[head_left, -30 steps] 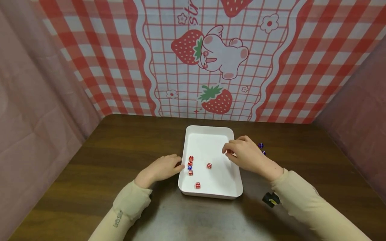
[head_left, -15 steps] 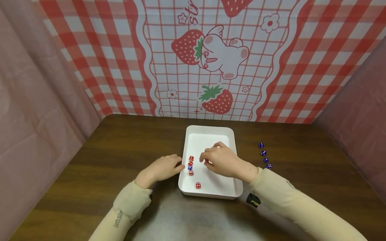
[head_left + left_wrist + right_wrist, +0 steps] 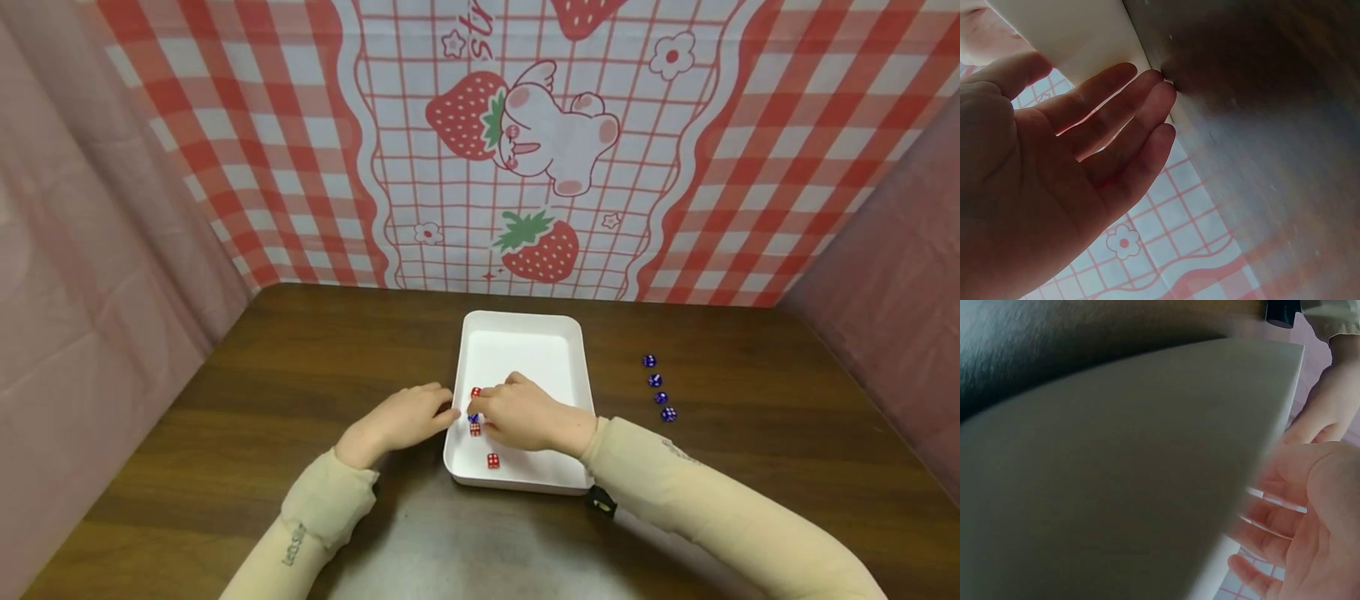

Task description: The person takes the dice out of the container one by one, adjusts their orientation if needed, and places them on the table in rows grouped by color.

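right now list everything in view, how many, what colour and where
Table: 1, brown, under everything
Tray: 1, white, on the table
Red dice: 3 visible, red, in the tray; more may be hidden
Blue die: 1 visible, blue, in the tray, partly covered
Blue dice: 4, blue, in a row on the table, right of the tray
Backdrop: 1, red and white, behind the table
Curtains: 2, pink, one each side
Sleeves: 2, cream, on the arms
Wrist devices: 2, black, at the cuffs
Left hand: 1, bare, at the tray's left wall
Right hand: 1, bare, over the tray, by the dice; grip unclear
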Demonstrator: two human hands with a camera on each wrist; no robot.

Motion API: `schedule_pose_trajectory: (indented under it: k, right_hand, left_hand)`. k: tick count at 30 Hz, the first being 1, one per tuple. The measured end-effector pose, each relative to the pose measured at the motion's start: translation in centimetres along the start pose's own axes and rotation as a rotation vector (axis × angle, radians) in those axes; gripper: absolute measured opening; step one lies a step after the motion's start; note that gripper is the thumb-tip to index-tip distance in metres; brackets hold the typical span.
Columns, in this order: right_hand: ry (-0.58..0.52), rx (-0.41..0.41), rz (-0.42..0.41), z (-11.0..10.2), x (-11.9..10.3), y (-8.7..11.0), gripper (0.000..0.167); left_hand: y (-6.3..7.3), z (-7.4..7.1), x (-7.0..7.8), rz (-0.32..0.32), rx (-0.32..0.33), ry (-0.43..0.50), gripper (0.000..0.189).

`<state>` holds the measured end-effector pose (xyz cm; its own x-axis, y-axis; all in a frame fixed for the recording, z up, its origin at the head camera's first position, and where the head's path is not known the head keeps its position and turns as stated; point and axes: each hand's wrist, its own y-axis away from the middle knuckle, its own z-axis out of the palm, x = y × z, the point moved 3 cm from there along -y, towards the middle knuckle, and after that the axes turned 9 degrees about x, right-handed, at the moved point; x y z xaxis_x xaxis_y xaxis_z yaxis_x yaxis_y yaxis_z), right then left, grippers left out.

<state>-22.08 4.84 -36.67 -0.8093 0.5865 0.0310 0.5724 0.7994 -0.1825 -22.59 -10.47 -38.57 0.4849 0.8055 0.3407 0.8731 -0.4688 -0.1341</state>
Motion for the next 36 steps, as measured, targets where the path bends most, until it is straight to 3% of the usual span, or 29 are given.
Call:
schedule_pose_trajectory:
  k: [9, 16, 25, 36]
  right_hand:
    - [0.058, -0.033, -0.018, 1.2, -0.3, 0.1, 0.026]
    - [0.016, -0.012, -0.002, 1.1, -0.1, 0.2, 0.023]
    - [-0.018, 0.05, 0.039, -0.1, 0.9, 0.9, 0.016]
    - [-0.023, 0.125, 0.091, -1.3, 2.4, 3.4, 0.006]
  left_hand:
    - [-0.1, 0.1, 0.0, 0.009, 0.018, -0.014, 0.021]
    - [0.0, -0.1, 0.1, -0.003, 0.012, -0.009, 0.022]
    - [0.0, -0.2, 0.1, -0.015, 0.007, 0.003, 0.02]
    - [0.1, -0.3, 0.2, -0.034, -0.005, 0.011, 0.02]
